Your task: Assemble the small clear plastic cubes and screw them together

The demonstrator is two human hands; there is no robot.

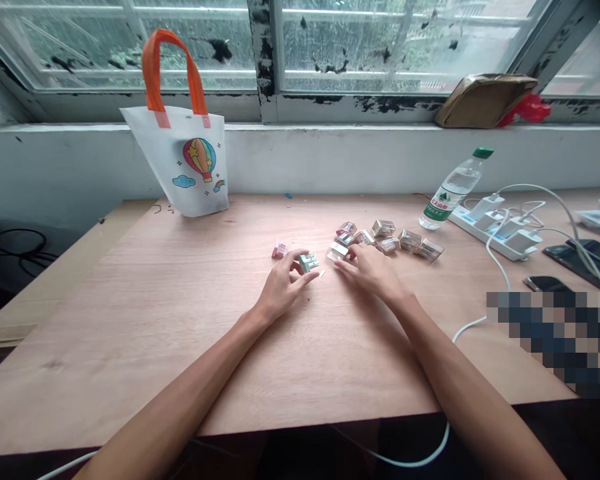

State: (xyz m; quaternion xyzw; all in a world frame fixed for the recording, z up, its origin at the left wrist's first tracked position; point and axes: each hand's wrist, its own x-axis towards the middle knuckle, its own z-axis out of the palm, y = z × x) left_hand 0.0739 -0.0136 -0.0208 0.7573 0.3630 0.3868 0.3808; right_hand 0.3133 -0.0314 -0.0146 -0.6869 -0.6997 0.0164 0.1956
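My left hand (283, 280) is closed around a small pale-green block with silvery parts (309, 263), which looks like a pencil sharpener. My right hand (373, 270) has its thumb and fingers at the near right side of a small whitish, see-through box (337, 251). That box rests on the table, a short way right of the green piece. Left of my left hand's fingertips sits a small pink piece (279, 249). Behind my right hand lie several small clear-sided boxes (383, 228), some pinkish and some brownish. A tiny pale scrap (323, 273) lies between my hands.
A white bag with orange handles (200, 167) stands at the back left of the wooden table (145, 320). At the right are a tilted water bottle (450, 193), a power strip with chargers (500, 230), white cables and phones (550, 284). A pixelated patch covers the right edge.
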